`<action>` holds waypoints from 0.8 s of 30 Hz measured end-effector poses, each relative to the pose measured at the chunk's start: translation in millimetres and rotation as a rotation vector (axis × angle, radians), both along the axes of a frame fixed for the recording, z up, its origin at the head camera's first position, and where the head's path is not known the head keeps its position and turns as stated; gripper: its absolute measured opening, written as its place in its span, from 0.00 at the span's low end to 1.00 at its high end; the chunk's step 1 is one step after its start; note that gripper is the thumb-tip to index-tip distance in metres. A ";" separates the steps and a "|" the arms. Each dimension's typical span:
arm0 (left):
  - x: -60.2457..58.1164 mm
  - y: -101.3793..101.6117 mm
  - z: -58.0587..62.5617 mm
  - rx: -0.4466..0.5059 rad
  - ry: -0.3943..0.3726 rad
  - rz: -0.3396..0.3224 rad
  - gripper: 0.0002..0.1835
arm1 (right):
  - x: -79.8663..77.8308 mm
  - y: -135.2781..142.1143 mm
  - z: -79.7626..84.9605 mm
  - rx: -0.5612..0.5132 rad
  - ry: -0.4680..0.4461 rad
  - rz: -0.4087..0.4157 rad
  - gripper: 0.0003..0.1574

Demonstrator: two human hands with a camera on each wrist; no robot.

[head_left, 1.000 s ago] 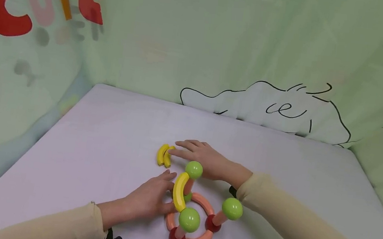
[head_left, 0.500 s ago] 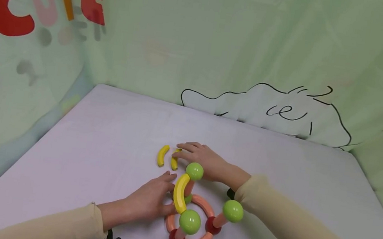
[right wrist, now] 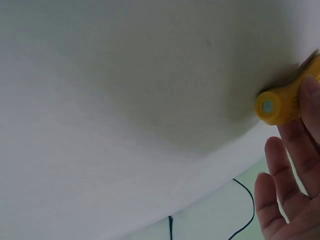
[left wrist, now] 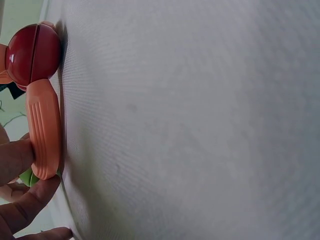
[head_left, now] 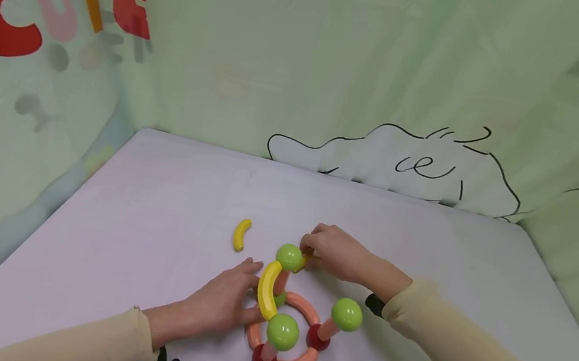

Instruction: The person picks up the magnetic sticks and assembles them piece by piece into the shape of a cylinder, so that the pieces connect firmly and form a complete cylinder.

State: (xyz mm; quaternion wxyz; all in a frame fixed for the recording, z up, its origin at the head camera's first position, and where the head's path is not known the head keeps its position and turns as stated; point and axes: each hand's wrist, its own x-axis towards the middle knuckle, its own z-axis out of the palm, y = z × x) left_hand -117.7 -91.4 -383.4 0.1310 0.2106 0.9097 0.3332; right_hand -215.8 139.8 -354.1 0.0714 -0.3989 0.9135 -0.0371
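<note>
My left hand [head_left: 219,303] grips the left side of a toy frame built of rods and balls. Its thumb and fingers pinch a curved orange rod [left wrist: 45,127] close to the table. The frame's base is a ring of orange rods joined by dark red balls [head_left: 318,337] and a green one. Upright rods carry green balls [head_left: 283,332], and a curved yellow rod [head_left: 267,294] bridges two of them. Behind the frame, my right hand [head_left: 342,255] pinches another curved yellow rod [right wrist: 287,102], whose pale round end shows in the right wrist view.
One loose curved yellow rod [head_left: 241,235] lies on the white table [head_left: 175,191], beyond my left hand. Pale green curtains with coloured letters and line drawings enclose the table's back and sides.
My right hand has drawn one of two loose yellow rods rightward, away from the other, and now pinches it behind the frame. My left hand stays at the frame.
</note>
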 end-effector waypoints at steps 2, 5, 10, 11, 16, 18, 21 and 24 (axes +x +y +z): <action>0.3 0.6 0.3 -0.002 0.004 -0.003 0.18 | 5.1 9.0 0.7 -0.016 -0.008 -0.025 0.16; 1.2 0.9 0.5 0.001 0.004 -0.004 0.18 | 12.8 25.6 2.3 -0.074 -0.014 -0.072 0.17; 2.0 0.6 -0.3 0.014 0.021 -0.007 0.18 | 29.5 57.8 11.4 -0.283 -0.079 -0.214 0.15; 2.1 0.5 -0.6 0.016 0.024 -0.007 0.17 | 34.0 63.6 13.4 -0.321 -0.100 -0.260 0.15; 3.0 0.2 -1.6 0.025 0.030 -0.009 0.18 | 64.3 88.3 21.8 -0.436 -0.171 -0.476 0.16; 3.6 0.0 -1.4 0.027 0.033 -0.009 0.19 | 78.7 97.3 22.6 -0.494 -0.222 -0.556 0.18; 4.3 0.2 -0.4 0.027 0.031 -0.009 0.20 | 101.0 109.2 22.1 -0.617 -0.347 -0.671 0.23; 4.5 0.8 1.6 0.026 0.028 -0.007 0.21 | 123.6 118.9 21.1 -0.739 -0.502 -0.773 0.26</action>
